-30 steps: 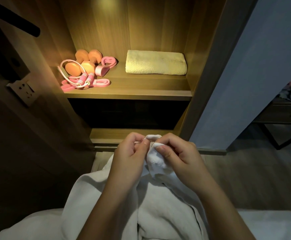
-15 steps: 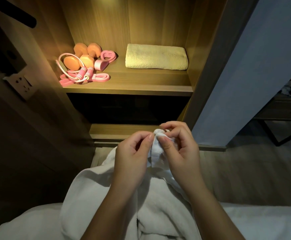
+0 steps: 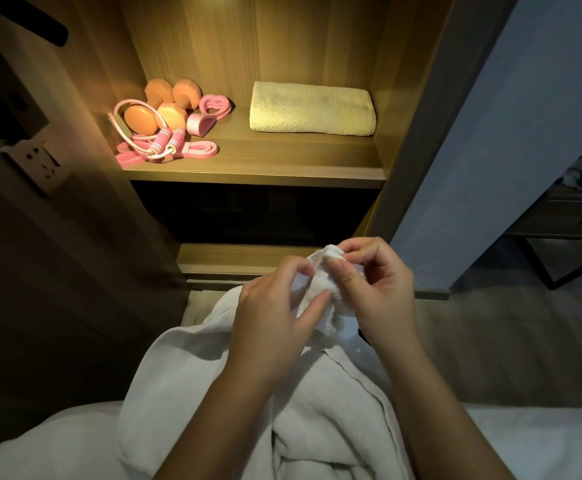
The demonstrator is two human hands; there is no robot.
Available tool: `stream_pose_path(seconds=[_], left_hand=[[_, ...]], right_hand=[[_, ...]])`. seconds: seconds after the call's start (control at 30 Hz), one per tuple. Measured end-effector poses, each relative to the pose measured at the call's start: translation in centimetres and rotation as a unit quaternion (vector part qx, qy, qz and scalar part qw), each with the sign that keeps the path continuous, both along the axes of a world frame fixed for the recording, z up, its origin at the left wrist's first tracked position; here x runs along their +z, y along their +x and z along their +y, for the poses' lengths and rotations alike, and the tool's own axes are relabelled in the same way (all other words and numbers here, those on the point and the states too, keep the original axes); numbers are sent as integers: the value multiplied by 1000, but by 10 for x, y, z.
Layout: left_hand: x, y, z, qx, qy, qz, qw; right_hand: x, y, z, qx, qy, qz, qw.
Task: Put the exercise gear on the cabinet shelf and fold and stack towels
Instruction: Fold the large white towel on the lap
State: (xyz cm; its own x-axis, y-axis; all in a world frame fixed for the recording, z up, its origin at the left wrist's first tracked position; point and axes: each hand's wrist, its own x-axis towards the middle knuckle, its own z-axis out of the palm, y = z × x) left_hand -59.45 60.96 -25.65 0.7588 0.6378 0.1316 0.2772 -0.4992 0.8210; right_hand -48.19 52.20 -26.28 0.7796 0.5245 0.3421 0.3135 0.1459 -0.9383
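Observation:
A white towel (image 3: 320, 403) hangs down from both my hands in front of the cabinet. My left hand (image 3: 275, 306) and my right hand (image 3: 376, 289) pinch its bunched top edge close together. On the lit cabinet shelf (image 3: 265, 168), a folded yellow towel (image 3: 312, 109) lies at the right. At the shelf's left sit orange dumbbells (image 3: 165, 105), a pink skipping rope (image 3: 159, 140), a pink resistance band (image 3: 192, 150) and a pink figure-eight stretcher (image 3: 210, 112).
A lower wooden shelf (image 3: 241, 258) sits just behind my hands, with a dark compartment above it. A wall socket (image 3: 38, 161) is on the left panel. A white bed surface (image 3: 542, 441) lies below. A dark desk frame (image 3: 566, 237) stands at right.
Both hands rose slightly with the towel's edge and kept working it between the fingers. The view shifted a little downward.

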Motion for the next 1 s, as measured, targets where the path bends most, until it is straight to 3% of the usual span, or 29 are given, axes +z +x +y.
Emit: stream_pose_path(seconds=[0.17,0.27,0.4,0.53,0.77,1.0], left_hand=[[-1,4,-4,-3,11,-31,999],[0,0,-1,-21,39,-9,999],[8,-1,11,-95,168,82,978],[16,4,19,-128,248,94,956],[35,34,38,-78,161,58,982],[96,60,64,-15,146,29,989]], right_hand=[[-3,1,1,-6,7,15,1000],[-1,8,-4,15,-46,18,999],[9,21,-11,81,-127,29,988],[19,33,-10,169,-231,-23,958],[56,46,11,97,-168,-98,976],[141,73,44,17,-125,-195,973]])
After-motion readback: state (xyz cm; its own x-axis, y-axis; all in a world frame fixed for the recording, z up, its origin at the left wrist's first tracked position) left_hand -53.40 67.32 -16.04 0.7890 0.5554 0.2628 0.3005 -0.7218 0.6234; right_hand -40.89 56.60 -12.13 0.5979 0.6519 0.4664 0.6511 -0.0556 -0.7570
